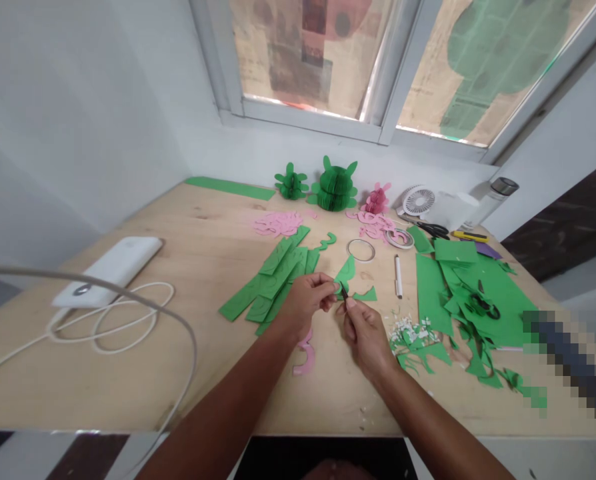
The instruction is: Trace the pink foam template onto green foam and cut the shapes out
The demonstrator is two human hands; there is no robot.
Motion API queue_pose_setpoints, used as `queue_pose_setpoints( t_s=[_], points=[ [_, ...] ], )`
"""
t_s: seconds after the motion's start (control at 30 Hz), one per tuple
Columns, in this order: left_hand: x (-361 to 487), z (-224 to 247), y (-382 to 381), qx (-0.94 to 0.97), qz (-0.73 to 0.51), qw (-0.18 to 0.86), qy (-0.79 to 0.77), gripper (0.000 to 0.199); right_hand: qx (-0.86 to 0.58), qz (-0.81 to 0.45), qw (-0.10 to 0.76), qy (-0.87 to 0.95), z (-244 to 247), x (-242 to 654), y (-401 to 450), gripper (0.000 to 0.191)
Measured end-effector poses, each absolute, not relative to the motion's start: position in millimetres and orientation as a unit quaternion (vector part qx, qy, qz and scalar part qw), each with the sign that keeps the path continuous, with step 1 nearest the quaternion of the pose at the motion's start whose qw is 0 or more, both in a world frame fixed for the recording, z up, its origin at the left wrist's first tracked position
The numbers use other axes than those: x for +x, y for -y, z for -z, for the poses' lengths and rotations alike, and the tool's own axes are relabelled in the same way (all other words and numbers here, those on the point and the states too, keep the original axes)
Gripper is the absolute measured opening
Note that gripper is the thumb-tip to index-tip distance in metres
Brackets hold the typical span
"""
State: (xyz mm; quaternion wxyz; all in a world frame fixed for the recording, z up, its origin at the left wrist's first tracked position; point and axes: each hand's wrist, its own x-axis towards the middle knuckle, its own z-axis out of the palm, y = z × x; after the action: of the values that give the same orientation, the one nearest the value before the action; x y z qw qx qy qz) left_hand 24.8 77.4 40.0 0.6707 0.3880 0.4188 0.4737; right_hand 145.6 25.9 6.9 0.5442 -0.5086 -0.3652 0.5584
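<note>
My left hand (311, 297) pinches a small piece of green paper (347, 270) at the middle of the table. Close on its right, my right hand (367, 330) is closed around small dark-bladed scissors (345, 292), whose tips touch the paper; the handles are hidden in the fingers. Under my left hand and forearm lie green paper strips (273, 283) with curved outlines drawn on them. A pink number-three cutout (305, 357) lies partly beneath my left wrist. Just beyond the hands are a green curved cutout (328, 241) and a green offcut (367, 294).
Green paper sheets (513, 300) and scraps lie right, with black scissors (435, 230) behind. A white marker (398, 277), tape ring (361, 251) and pink cutouts (278, 224) lie beyond my hands. A white power bank (113, 270) with a cable (165, 313) occupies the left.
</note>
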Motion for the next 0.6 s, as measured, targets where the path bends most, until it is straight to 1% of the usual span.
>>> queue_pose_setpoints(
  t_s=[0.6],
  points=[
    [22.3,-40.0,-80.6,0.412,-0.457,0.665,-0.424,0.013,-0.514,-0.547,0.539,0.381,-7.4,145.6,-25.7,0.049]
  ],
)
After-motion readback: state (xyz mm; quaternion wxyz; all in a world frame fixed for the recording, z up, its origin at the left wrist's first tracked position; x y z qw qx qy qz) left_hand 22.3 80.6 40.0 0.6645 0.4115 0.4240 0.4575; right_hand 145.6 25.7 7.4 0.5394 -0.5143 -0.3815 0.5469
